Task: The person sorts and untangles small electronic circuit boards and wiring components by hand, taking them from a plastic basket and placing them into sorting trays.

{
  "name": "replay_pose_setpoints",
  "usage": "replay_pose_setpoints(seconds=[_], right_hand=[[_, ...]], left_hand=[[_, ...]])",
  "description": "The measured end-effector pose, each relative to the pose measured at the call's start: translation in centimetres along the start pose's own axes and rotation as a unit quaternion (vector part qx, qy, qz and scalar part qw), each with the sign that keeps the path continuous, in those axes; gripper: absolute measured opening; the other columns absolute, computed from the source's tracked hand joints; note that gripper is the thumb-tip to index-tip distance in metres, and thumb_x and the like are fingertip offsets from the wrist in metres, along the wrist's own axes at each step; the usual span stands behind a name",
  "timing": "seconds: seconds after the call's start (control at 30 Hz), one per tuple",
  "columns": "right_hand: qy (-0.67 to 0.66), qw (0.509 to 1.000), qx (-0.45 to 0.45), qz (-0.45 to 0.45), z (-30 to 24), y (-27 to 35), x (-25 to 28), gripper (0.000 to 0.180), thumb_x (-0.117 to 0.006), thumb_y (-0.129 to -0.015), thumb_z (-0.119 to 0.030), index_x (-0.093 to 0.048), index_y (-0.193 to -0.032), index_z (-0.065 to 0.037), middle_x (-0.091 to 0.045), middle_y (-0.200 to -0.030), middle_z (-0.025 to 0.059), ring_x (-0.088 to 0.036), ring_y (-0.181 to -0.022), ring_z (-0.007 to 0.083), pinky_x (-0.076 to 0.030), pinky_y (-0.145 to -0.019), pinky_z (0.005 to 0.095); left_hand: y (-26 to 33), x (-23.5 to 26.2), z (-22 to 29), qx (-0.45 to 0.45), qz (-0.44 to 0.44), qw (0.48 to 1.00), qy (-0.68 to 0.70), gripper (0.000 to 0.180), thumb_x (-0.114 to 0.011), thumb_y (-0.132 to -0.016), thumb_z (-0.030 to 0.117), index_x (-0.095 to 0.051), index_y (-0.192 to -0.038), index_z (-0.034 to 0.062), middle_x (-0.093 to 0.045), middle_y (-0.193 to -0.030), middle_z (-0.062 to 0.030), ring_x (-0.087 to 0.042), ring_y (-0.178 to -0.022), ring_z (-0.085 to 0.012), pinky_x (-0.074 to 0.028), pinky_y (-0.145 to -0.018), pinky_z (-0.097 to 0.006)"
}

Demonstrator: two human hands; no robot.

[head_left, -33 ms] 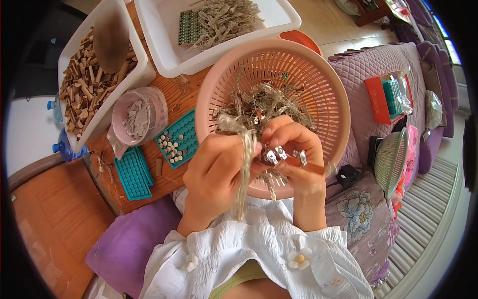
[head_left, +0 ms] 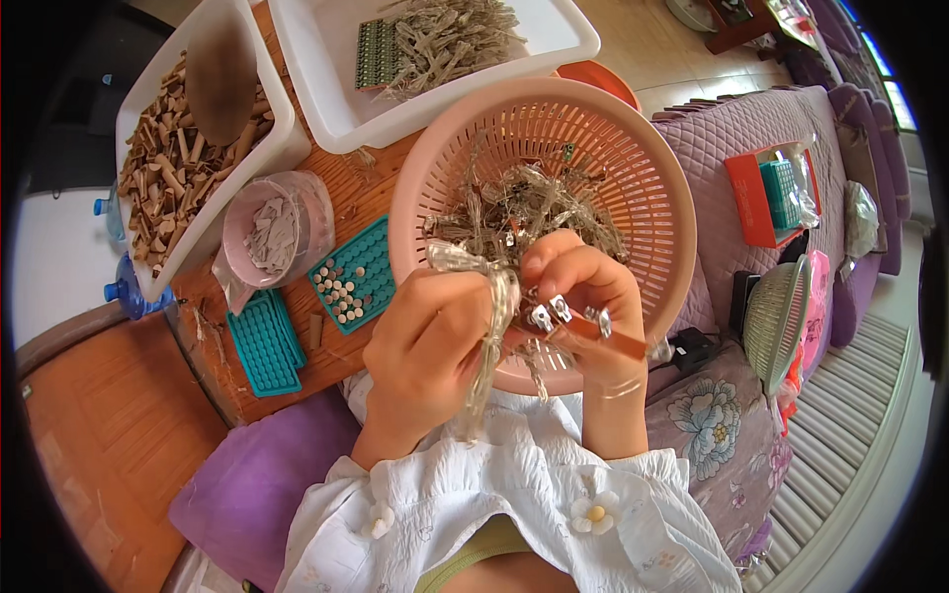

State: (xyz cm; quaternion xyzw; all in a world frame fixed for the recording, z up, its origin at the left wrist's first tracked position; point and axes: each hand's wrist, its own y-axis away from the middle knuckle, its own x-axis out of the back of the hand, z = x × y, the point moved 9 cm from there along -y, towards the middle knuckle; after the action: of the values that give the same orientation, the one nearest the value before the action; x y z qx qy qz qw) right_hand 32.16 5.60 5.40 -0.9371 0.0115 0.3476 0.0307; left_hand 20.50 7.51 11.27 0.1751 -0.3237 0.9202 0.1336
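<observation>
Head view, looking straight down: white ruffled sleeves (head_left: pixel 514 494) come up from the lower edge, and both hands meet over the near rim of a pink slotted basket (head_left: pixel 643 168). Left hand (head_left: pixel 430 341) is curled shut around a pale, translucent ribbon bow (head_left: pixel 484 287), its long tails hanging down past the wrist toward the lap. Right hand (head_left: pixel 578 287) pinches closed on a brown strip (head_left: pixel 613 341) carrying a row of small silver clips (head_left: pixel 554 314), held just beside the bow, fingertips of both hands nearly touching. Behind the hands, inside the basket, lies a tangled heap of more translucent bows (head_left: pixel 524 203). To the left on the wooden table (head_left: pixel 213 366), two teal perforated trays (head_left: pixel 297 306) lie near each other, one dotted with small pale beads. Beside them stands a pink cup (head_left: pixel 272 232) of grey scraps. Farther out, a white tub (head_left: pixel 282 128) holds brown sticks, and another white tub (head_left: pixel 563 35) holds more pale pieces. On the right, a purple quilted sofa (head_left: pixel 732 138).
</observation>
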Motion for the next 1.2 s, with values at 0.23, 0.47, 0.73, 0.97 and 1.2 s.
replay_pose_setpoints(seconds=[0.23,0.47,0.73,0.97,1.2], right_hand=[[-0.083,0.996,0.006,-0.039,0.3,0.1,-0.7,0.019,-0.067,-0.071,-0.006,-0.058,-0.085,0.003,-0.044,-0.102,0.0096,-0.048,-0.094,0.0155,-0.038,-0.083,0.0273],[-0.116,0.989,0.070,-0.059,-0.4,0.1,-1.2,0.005,-0.062,-0.073,-0.007,-0.060,-0.072,-0.003,-0.046,-0.095,0.0098,-0.043,-0.091,0.0199,-0.032,-0.082,0.0300],[0.051,0.993,0.067,-0.082,-1.0,-0.1,-1.6,0.016,-0.066,-0.072,-0.014,-0.065,-0.079,0.001,-0.050,-0.095,0.0126,-0.048,-0.091,0.0209,-0.036,-0.082,0.0305],[0.038,0.996,0.063,-0.046,-0.9,0.0,-1.4,0.011,-0.067,-0.070,-0.009,-0.064,-0.073,0.001,-0.051,-0.090,0.0107,-0.049,-0.087,0.0197,-0.038,-0.079,0.0299],[0.014,0.999,0.036,-0.022,0.7,-0.4,-1.1,0.018,-0.070,-0.069,-0.015,-0.056,-0.074,-0.007,-0.043,-0.092,0.0051,-0.042,-0.083,0.0176,-0.038,-0.070,0.0255]], left_hand=[[0.1,0.2,0.9,-0.017,-0.020,0.999,-0.033,0.030,-0.071,-0.059,0.002,-0.061,-0.088,0.0034,-0.055,-0.082,-0.0043,-0.054,-0.065,-0.0177,-0.046,-0.053,-0.026],[0.9,0.2,1.9,-0.083,0.000,0.995,-0.055,0.024,-0.069,-0.060,0.002,-0.061,-0.081,0.0086,-0.052,-0.084,-0.0013,-0.053,-0.064,-0.0159,-0.045,-0.052,-0.025],[1.1,1.0,2.5,-0.151,0.070,0.985,-0.054,0.017,-0.069,-0.062,0.005,-0.059,-0.075,0.0106,-0.051,-0.085,-0.0006,-0.052,-0.063,-0.0157,-0.046,-0.051,-0.025],[0.9,1.3,2.5,-0.145,0.068,0.987,-0.027,0.023,-0.069,-0.060,0.005,-0.062,-0.081,0.0111,-0.053,-0.086,-0.0008,-0.052,-0.062,-0.0155,-0.045,-0.051,-0.027],[0.8,1.0,0.5,-0.092,0.034,0.993,-0.068,0.029,-0.071,-0.059,0.007,-0.063,-0.086,0.0096,-0.053,-0.081,0.0015,-0.051,-0.060,-0.0142,-0.040,-0.048,-0.024]])
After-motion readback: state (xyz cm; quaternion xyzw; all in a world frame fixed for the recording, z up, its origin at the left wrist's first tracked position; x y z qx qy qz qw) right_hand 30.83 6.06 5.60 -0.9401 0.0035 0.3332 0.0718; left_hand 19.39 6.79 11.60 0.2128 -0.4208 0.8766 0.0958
